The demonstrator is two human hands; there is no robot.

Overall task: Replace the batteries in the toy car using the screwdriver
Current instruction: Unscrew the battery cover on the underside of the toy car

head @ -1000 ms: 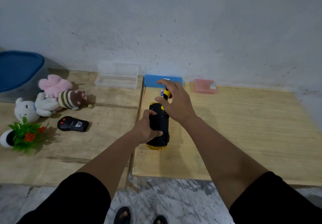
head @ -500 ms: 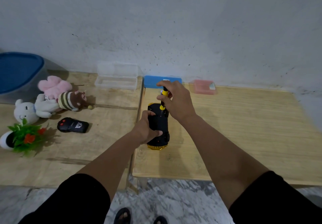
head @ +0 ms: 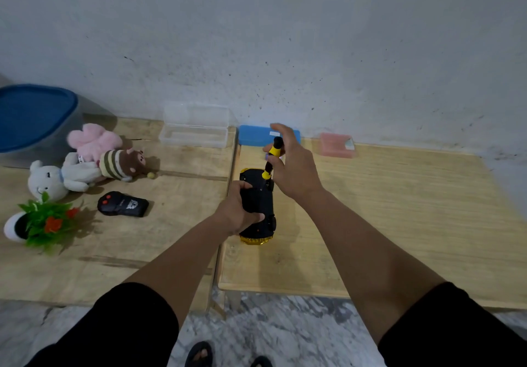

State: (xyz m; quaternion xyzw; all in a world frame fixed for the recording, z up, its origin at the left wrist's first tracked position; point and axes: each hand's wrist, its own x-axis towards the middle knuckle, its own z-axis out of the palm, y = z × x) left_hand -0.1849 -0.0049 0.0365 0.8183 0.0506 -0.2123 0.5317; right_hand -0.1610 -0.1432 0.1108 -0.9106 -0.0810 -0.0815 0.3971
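A black and gold toy car [head: 258,207] lies upside down near the left edge of the right wooden table [head: 399,218]. My left hand [head: 238,212] grips the car's left side and holds it down. My right hand [head: 293,164] holds a yellow and black screwdriver [head: 273,155] upright, its tip on the far end of the car's underside. The fingers wrap the handle from the right and the forefinger stretches over its top. The tip itself is too small to make out.
A black remote [head: 123,204], plush toys [head: 85,161] and a small fake plant [head: 42,224] lie on the left table. A clear box [head: 195,130], a blue case [head: 253,135] and a pink box [head: 336,145] line the wall. A blue-lidded tub [head: 31,121] stands far left.
My right hand has shifted its grip on the screwdriver, whose handle now shows more fully and stands more upright. The car and my left hand stay put.
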